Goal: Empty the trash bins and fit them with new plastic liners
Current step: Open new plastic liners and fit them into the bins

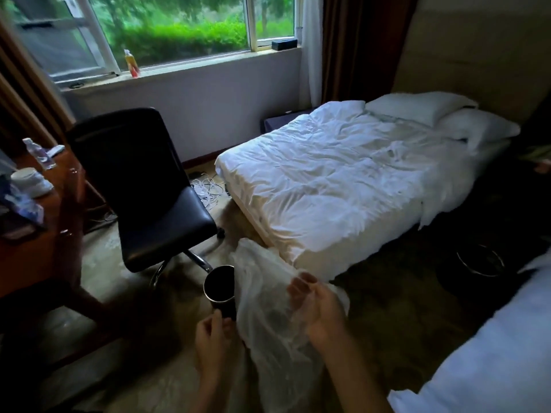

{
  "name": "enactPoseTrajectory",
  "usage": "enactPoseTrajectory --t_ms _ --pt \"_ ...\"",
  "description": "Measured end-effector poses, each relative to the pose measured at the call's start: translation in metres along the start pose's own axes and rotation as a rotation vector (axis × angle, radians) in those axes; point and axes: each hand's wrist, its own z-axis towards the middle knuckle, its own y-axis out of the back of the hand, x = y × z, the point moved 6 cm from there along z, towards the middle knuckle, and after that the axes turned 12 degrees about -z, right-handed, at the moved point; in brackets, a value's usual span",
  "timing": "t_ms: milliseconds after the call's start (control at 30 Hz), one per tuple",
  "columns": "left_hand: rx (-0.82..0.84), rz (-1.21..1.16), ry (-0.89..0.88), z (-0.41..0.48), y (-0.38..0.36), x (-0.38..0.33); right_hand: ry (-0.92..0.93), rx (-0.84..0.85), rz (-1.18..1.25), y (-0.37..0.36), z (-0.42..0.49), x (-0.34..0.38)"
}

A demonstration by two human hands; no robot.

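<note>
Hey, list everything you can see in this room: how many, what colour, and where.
trash bin: one, black, in front of chair
plastic liner: one, translucent white, right of the trash bin
second bin: one, dark with a metal rim, floor right of bed
chair: one, black, beside desk
bed: one, white, centre
pillows: two, white, bed's head
desk: one, brown, left
yellow bottle: one, windowsill
clear bottle: one, desk
cables: white tangle, floor
left hand: grips the trash bin
right hand: holds the plastic liner
</note>
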Motion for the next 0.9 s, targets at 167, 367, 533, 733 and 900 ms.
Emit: enactPoseTrajectory --t_ms 167,367,533,733,900 --pt "0.162 -0.026 0.170 0.005 -0.066 0.027 0.059 -0.062 -0.014 0.012 0.022 0.036" --pt "0.303 -0.042 0.238 0.027 -0.144 0.018 0.070 -0.124 0.020 0.006 0.060 0.065" --pt "0.364 -0.129 0.347 0.072 -0.206 0.002 0.140 -0.135 -0.123 -0.027 0.107 0.098" --pt "0.418 -0.271 0.372 0.135 -0.258 -0.047 0.108 -0.206 -0.130 -0.079 0.165 0.135" --pt "0.329 -0.386 0.372 0.194 -0.244 -0.080 -0.003 -0.106 -0.211 -0.155 0.206 0.109"
